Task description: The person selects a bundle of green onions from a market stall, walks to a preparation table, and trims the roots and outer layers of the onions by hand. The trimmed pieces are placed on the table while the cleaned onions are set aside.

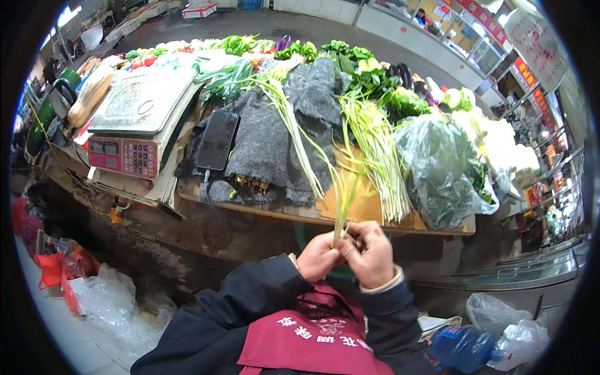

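Observation:
My left hand (319, 257) grips a few thin green-yellow vegetable stalks (344, 206) that point up and away over the edge of the stall table. My right hand (372, 255) is against it, its fingers bent at the lower end of the stalks; whether it pinches a stalk is hidden. Just beyond my hands, a large bundle of pale-stemmed stalks (382, 173) lies partly on a brown sheet (328, 204). Left of it, a smaller bunch (293, 129) rests across dark grey cloth (262, 140).
A digital scale (143, 101) and a smartphone (218, 140) lie to the left. At the right stands a clear plastic bag of leafy greens (436, 164). Assorted vegetables line the far side. Plastic bags (108, 300) are at lower left, a blue plastic bottle (461, 347) at lower right.

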`<state>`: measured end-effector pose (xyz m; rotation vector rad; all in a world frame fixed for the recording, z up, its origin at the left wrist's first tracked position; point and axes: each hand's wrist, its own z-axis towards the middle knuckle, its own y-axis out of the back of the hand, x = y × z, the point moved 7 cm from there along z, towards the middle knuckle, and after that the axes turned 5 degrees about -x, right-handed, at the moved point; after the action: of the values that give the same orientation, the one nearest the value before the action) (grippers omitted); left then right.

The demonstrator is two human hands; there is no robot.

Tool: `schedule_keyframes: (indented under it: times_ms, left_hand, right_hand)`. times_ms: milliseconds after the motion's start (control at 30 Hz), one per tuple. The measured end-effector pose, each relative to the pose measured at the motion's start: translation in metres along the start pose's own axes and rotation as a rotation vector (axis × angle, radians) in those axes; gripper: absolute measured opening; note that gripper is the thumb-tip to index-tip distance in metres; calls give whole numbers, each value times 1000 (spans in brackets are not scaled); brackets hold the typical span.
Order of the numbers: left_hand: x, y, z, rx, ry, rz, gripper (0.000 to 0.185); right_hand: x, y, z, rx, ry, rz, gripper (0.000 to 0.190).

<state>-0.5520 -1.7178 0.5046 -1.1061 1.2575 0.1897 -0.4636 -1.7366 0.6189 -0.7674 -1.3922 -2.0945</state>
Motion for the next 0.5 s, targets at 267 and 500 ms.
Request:
schedule_keyframes:
  times_ms: [267,500]
  left_hand:
    - [2,15,-2,93,-174,320,21]
    - [-7,18,-15,156,-49,276,21]
  right_hand:
    - [12,-22,-15,-198,161,-105,21]
    - [-17,-36,-26,-228,-281,525,17]
